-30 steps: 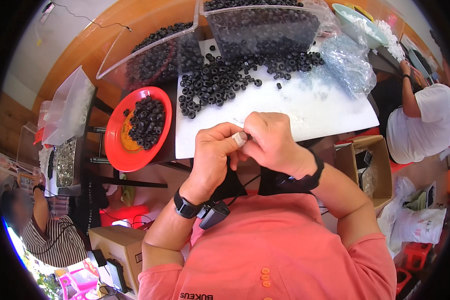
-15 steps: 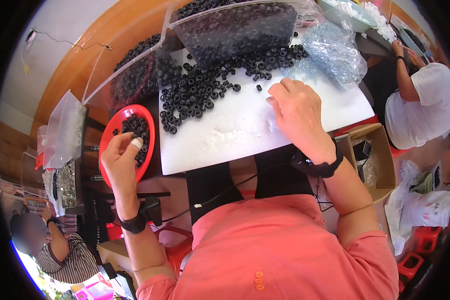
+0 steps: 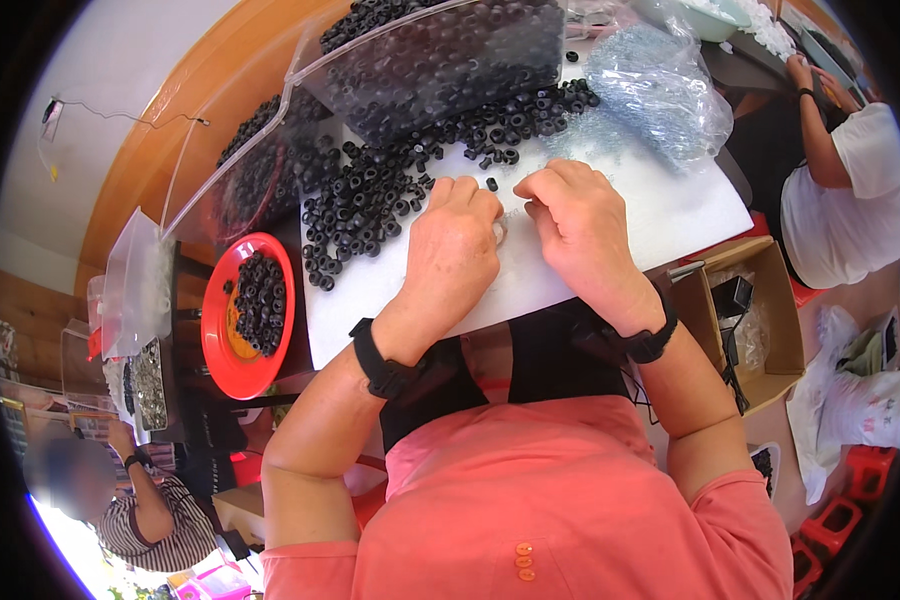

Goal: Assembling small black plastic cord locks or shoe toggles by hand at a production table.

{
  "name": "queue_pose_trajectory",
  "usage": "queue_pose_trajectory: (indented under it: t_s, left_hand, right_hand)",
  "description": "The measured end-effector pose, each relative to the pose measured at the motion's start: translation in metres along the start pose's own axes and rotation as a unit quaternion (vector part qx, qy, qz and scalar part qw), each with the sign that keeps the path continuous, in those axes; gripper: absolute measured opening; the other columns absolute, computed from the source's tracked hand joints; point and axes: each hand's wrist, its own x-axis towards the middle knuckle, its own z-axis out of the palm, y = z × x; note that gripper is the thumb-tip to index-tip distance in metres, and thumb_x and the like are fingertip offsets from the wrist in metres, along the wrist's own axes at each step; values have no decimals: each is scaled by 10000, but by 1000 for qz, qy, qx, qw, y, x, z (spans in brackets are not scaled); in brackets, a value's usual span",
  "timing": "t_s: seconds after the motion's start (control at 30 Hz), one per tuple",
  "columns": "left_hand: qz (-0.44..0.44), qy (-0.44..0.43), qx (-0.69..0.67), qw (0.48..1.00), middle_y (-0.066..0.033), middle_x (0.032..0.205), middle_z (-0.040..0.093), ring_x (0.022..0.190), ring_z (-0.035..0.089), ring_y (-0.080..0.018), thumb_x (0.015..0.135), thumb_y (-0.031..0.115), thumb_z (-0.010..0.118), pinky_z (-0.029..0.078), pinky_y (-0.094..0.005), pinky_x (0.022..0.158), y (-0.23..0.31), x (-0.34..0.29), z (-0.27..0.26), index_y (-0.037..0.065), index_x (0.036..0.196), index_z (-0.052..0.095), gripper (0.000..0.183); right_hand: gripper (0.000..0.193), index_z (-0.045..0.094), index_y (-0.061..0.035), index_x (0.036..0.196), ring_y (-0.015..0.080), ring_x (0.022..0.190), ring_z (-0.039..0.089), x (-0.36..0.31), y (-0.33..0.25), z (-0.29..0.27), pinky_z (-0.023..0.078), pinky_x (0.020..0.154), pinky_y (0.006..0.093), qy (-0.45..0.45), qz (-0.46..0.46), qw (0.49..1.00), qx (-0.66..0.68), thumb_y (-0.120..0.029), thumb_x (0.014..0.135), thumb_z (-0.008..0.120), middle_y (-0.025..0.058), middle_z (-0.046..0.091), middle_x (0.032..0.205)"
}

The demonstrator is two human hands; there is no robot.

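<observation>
Over the white board (image 3: 510, 278), my left hand (image 3: 455, 245) and my right hand (image 3: 580, 220) face each other, a small gap between them. The fingers of both are bent inward, tips pressed together; what they pinch, if anything, is hidden. Beyond them lies a spread of small black ring-shaped pieces (image 3: 370, 200), with one loose black piece (image 3: 492, 184) just past my fingers. On the left, a red oval dish (image 3: 213, 335) holds a heap of similar black pieces (image 3: 260, 305).
Clear plastic bins (image 3: 430, 85) full of black pieces stand behind the board. A clear bag of pale bluish bits (image 3: 660, 90) lies at the far right. Right of the board is an open cardboard box (image 3: 770, 350). Co-workers (image 3: 850, 190) sit at far right and lower left.
My left hand has left the red dish and come right, over the board beside my right hand. The right hand has stayed nearly in place. The view has shifted slightly.
</observation>
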Motion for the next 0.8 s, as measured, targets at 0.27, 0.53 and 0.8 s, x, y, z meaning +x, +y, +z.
queue_pose_trajectory:
  t_s: [0.27, 0.53, 0.8]
  left_hand:
    - [-28, 29, -64, 997, -120, 831, 547, 829, 531, -313, 777, -43, 618, 449, -421, 714, 9, -1, 0, 3, 901, 617, 132]
    - [-26, 34, -70, 997, -114, 787, 538, 757, 525, -264, 811, -17, 656, 436, -367, 683, 4, 1, 2, -7, 923, 619, 118]
    - [-159, 47, -275, 947, -23, 848, 637, 749, 571, -119, 915, 45, 670, 450, -263, 653, 10, -6, -6, 5, 958, 654, 61]
  right_hand:
    - [166, 635, -62, 873, 304, 801, 622, -3, 8, 2, 485, 691, 401, 27, 28, 997, 67, 56, 758, 655, 90, 624, 825]
    - [128, 633, -69, 869, 315, 805, 622, 0, 4, 0, 485, 677, 418, 41, 43, 992, 112, 19, 781, 662, 88, 614, 821]
    - [83, 663, -2, 942, 204, 687, 655, 11, -8, 1, 484, 640, 327, -80, 172, 909, 371, -56, 897, 618, 113, 695, 788]
